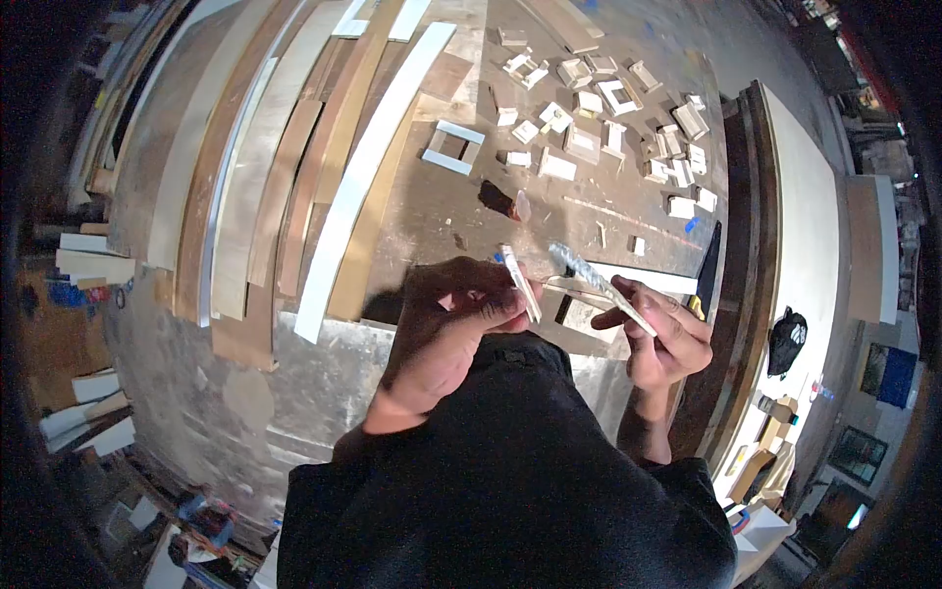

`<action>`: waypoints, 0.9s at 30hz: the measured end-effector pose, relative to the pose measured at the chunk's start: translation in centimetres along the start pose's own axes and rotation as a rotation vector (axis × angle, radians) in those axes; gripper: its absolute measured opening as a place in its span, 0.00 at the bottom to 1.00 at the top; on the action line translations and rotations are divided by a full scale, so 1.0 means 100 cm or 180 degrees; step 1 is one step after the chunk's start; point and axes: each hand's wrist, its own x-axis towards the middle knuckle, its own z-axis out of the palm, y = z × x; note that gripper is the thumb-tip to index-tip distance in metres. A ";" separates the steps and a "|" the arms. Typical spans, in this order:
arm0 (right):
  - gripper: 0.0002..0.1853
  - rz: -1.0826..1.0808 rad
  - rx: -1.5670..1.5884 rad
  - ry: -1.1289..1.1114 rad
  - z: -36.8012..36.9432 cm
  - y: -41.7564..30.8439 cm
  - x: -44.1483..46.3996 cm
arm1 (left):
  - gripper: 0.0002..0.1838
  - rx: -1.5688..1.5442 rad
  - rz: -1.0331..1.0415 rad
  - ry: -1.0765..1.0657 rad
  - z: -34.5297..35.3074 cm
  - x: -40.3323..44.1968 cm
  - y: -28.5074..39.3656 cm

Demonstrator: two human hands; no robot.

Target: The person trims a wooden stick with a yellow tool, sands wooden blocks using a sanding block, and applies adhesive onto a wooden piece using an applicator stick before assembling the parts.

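My left hand pinches a thin pale wooden piece between thumb and fingers, seen nearly edge-on. Facing it, my right hand grips a narrow light stick. A grey-white, glossy-looking end extends from the stick toward the left hand's piece; blur hides exactly what it is. The two held things are close but look apart. Beyond the hands, a small square frame with two white sides lies on the wooden worktable.
Several small wooden blocks and frames are scattered over the table's far right. Long boards lie side by side on the left. To the right runs a long pale panel with a black pouch on it.
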 end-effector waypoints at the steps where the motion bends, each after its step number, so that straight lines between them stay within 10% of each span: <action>1: 0.13 0.0187 0.0236 0.0148 0.003 -0.004 0.000 | 0.07 0.0215 0.0320 0.0051 -0.002 0.002 -0.003; 12: 0.15 0.0201 -0.0788 -0.0067 0.011 -0.029 -0.015 | 0.12 0.2100 0.2728 0.0501 -0.011 0.012 -0.010; 27: 0.26 -0.0088 -0.1080 -0.0451 0.002 -0.032 -0.012 | 0.12 0.2295 0.2894 0.0810 -0.013 0.002 -0.012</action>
